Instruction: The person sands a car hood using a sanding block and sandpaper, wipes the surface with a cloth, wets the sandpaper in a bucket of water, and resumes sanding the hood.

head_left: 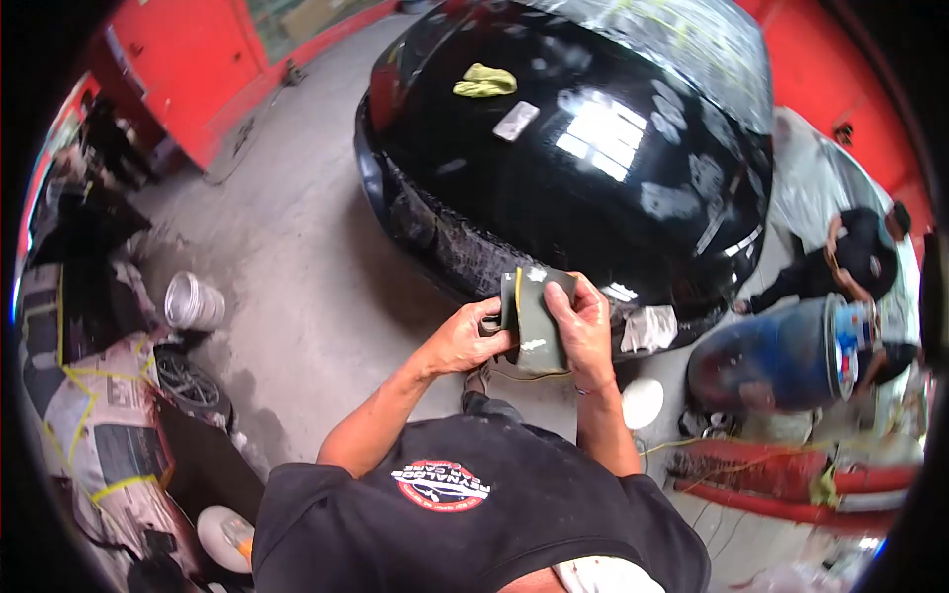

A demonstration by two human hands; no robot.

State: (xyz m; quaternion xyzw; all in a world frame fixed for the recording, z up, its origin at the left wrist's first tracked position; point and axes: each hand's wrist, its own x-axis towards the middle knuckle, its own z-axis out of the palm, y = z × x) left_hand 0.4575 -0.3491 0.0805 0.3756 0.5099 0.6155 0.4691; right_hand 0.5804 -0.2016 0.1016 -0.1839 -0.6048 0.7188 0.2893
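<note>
In front of my chest I hold a bent, dark grey-green sheet (542, 331) that looks like sandpaper, with pale smudges and a yellowish edge. My left hand (463, 338) pinches its left side, where a curled dark part shows by the fingers. On the right side, my right hand (586, 326) grips the sheet with the thumb across its face. Just beyond both hands is a black car (465, 168), its hood marked with pale dull patches. A yellow-green cloth (484, 81) and a whitish rectangular block (516, 122) lie on the hood.
A white bucket (194, 301) and masked car parts (119, 395) stand at left. To the right are a blue drum (766, 356), a red bumper (761, 479) and a yellow cord (682, 442) on the floor. A person in dark clothes (855, 257) is beside the car.
</note>
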